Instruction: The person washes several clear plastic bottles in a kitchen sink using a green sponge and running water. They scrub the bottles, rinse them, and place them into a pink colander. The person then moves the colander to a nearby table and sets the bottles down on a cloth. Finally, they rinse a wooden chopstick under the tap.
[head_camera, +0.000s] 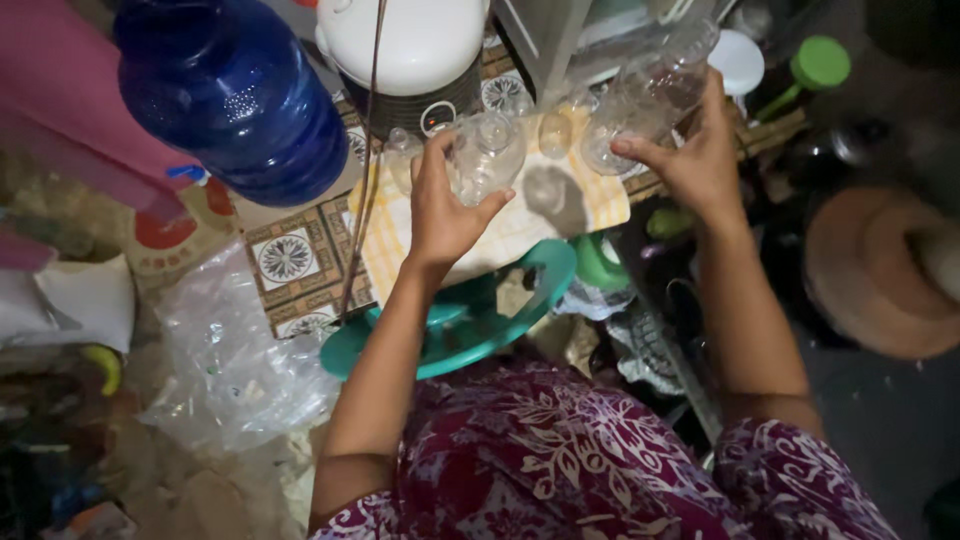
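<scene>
Down low, a teal plastic stool (540, 275) with a yellow checked cloth (520, 225) stands on patterned floor tiles (285, 260) amid clutter. Left hand (445, 205) wraps a clear glass jar (492, 150); right hand (695, 160) clasps a clear plastic bottle (640, 105) lying tilted over the cloth.

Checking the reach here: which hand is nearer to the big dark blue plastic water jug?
Left. The left hand grips a clear glass jar just right of the big dark blue plastic water jug; the right hand is farther right.
</scene>
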